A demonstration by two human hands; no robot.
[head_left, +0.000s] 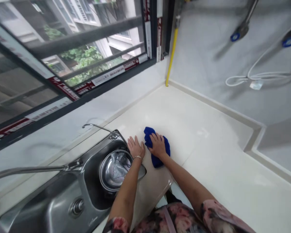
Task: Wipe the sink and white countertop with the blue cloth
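Note:
My right hand (157, 145) presses a crumpled blue cloth (158, 161) against the cream countertop (196, 129), its fingers curled over the cloth. Just to its left, my left hand (136, 147) rests with fingers spread beside the sink's right rim, holding nothing. A bracelet circles that wrist. Below and left of it, a round metal colander (116, 170) sits in the smaller basin of the steel sink (94, 181). Inside the colander lies something in clear, crinkled plastic; my left forearm passes close to its edge.
A thin curved tap (99, 127) rises behind the small basin, and a larger faucet (38, 169) reaches over the left basin. A window (75, 48) lines the back wall. In the corner stands a yellow pipe (172, 58); coiled white cable (240, 79) hangs on the right wall.

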